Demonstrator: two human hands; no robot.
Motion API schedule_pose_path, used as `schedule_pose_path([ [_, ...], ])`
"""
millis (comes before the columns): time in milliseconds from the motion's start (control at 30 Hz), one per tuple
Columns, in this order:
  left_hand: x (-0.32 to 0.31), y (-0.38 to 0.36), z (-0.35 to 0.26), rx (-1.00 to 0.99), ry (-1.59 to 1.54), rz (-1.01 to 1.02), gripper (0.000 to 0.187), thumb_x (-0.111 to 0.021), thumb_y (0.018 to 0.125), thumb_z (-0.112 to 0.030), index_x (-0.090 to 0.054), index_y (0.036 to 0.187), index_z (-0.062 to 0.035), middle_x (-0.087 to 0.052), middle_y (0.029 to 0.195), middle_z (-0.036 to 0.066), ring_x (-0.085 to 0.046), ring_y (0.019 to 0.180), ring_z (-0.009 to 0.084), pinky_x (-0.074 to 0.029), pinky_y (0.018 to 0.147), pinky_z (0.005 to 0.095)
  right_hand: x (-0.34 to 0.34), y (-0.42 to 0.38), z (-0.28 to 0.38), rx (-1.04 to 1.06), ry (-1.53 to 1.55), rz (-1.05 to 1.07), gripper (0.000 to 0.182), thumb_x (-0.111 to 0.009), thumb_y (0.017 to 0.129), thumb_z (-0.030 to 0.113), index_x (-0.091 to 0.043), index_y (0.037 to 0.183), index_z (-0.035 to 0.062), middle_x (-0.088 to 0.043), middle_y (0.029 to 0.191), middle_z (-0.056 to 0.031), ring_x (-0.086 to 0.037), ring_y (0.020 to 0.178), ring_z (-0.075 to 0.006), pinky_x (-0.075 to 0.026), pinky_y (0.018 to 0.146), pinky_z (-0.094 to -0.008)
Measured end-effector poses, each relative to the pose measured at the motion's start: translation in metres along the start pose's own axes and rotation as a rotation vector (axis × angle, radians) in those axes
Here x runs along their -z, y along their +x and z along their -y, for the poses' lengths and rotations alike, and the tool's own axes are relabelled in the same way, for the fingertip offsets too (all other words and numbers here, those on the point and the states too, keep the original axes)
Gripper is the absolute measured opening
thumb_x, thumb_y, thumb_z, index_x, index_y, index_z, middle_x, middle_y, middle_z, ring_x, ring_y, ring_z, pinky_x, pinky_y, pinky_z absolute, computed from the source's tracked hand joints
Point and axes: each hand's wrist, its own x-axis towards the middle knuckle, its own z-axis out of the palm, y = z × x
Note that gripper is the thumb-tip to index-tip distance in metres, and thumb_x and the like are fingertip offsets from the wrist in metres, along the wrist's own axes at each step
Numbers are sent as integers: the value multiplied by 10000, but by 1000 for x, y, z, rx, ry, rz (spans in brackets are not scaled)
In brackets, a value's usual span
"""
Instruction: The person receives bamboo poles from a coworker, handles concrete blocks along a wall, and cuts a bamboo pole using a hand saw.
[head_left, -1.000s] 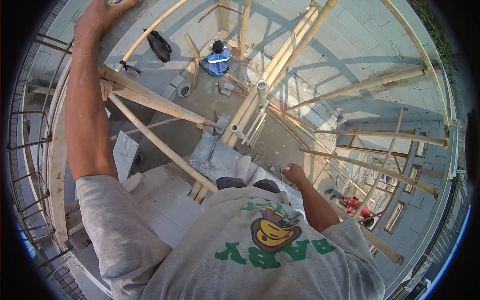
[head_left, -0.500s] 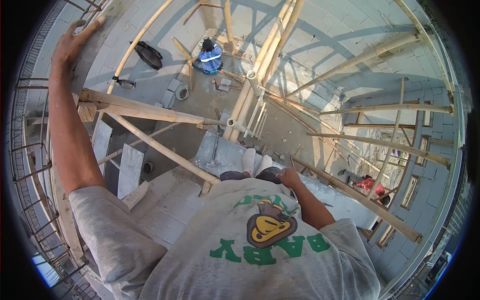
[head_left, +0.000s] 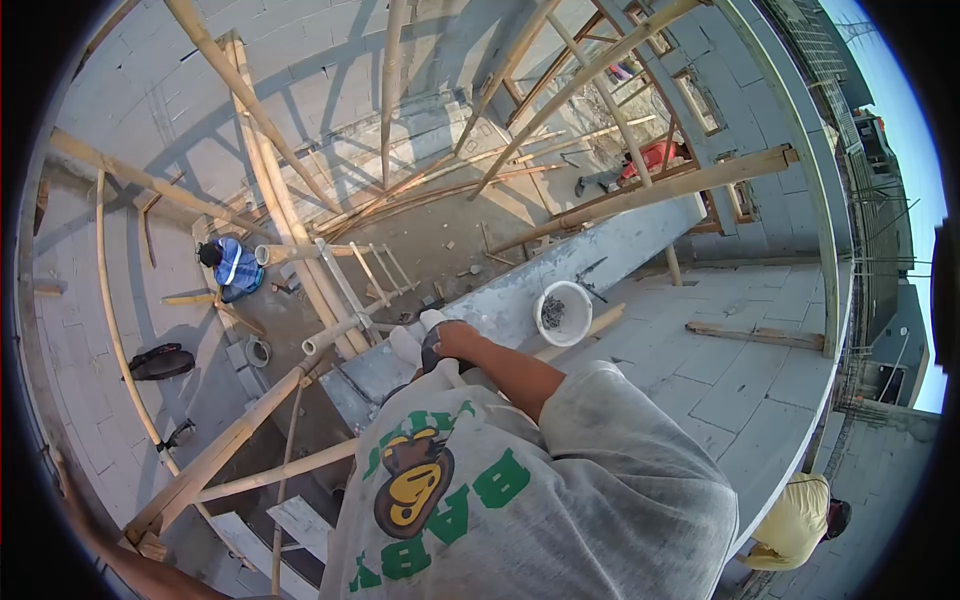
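My right hand (head_left: 457, 339) rests on my dark-clothed knee, its fingers laid over it and no tool visible in it. Just beyond it, my feet (head_left: 408, 345) are on a long grey plank (head_left: 470, 310) spattered with mortar. At the dim left edge, my left hand (head_left: 66, 482) reaches out with its fingers extended against the top of the wall; part of it is lost in the dark border. On the plank to the right of my right hand is a white bucket (head_left: 564, 313) with grey stuff inside. A dark tool (head_left: 590, 280), perhaps a trowel, lies beside the bucket.
Bamboo poles (head_left: 275, 215) and a timber beam (head_left: 215, 455) cross around me, high above the floor. Below are a person in blue (head_left: 236, 267) and one in red (head_left: 650, 160). Someone in yellow (head_left: 795, 520) is outside the block wall (head_left: 740, 400). A backpack (head_left: 160, 362) lies lower left.
My view has swung to the right, bringing the white bucket and the person in yellow into sight. My left hand now appears lower, at the left edge; my right hand stays at my knee.
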Motion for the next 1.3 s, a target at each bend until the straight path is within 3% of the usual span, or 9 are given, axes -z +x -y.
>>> schedule_pose_path([
  [367, 12, -7, 16, 44, 22, -8, 864, -567, 818, -655, -469, 1343, 24, -606, 1210, 176, -585, 1082, 253, -438, 945, 360, 9, -10, -5, -27, 29, 12, 429, -610, 791, 368, -678, 1045, 29, -664, 1077, -199, -632, 1030, -347, -490, 900, -460],
  [467, 15, -11, 8, 63, 69, 26, 912, -530, 811, -699, -452, 1359, 26, -586, 1260, 167, -533, 1169, 269, -374, 1015, 369, 13, -15, -3, -36, 52, -4, 436, -614, 792, 371, -677, 1054, 28, -661, 1092, -194, -627, 1042, -348, -486, 908, -459],
  [733, 14, -21, -7, 100, 34, 10, 914, -517, 811, -706, -454, 1360, 22, -578, 1269, 189, -545, 1165, 285, -395, 994, 377, 15, -9, 1, -65, 18, 14, 450, -624, 795, 394, -673, 1052, 28, -659, 1101, -194, -626, 1038, -357, -487, 903, -464],
  [833, 18, -46, -36, 118, 172, -91, 830, -482, 805, -719, -517, 1342, -88, -639, 1167, 186, -606, 1080, 316, -432, 935, 403, 18, -8, 0, 13, -7, -3, 435, -623, 799, 408, -685, 982, 19, -671, 1032, -208, -641, 980, -368, -503, 862, -460],
  [900, 22, -74, -73, 60, 331, -182, 814, -478, 811, -716, -554, 1304, -72, -640, 1149, 200, -604, 1081, 331, -435, 921, 400, 12, 1, -7, 34, -10, -27, 432, -633, 798, 404, -682, 975, 13, -668, 1025, -216, -636, 970, -381, -503, 841, -468],
  [933, 16, -48, -25, -106, 344, -309, 785, -505, 819, -690, -562, 1294, -68, -630, 1162, 203, -598, 1083, 339, -434, 927, 394, 12, 4, -11, 69, -42, -10, 442, -631, 802, 411, -676, 997, 17, -663, 1033, -221, -630, 981, -388, -500, 848, -465],
  [967, 21, -60, -48, -2, 300, -226, 728, -530, 839, -640, -571, 1284, -64, -610, 1197, 210, -580, 1115, 348, -429, 946, 396, 16, 3, -7, 62, -73, 17, 457, -623, 808, 413, -663, 1014, 7, -660, 1053, -219, -626, 1008, -381, -496, 873, -458],
  [1133, 13, -65, -57, -148, 524, -435, 656, -542, 851, -620, -619, 1239, -96, -577, 1277, 162, -579, 1126, 328, -438, 969, 407, 17, 4, -11, 55, -83, -28, 461, -605, 825, 419, -666, 1024, 8, -657, 1042, -231, -623, 996, -400, -485, 888, -451],
  [1300, 16, -80, -81, -37, 442, -342, 712, -539, 810, -685, -623, 1244, -127, -591, 1257, 155, -572, 1143, 325, -434, 969, 419, 21, 13, -8, 111, -135, -38, 466, -576, 844, 420, -669, 1008, -6, -655, 1038, -241, -621, 987, -410, -483, 890, -454],
])
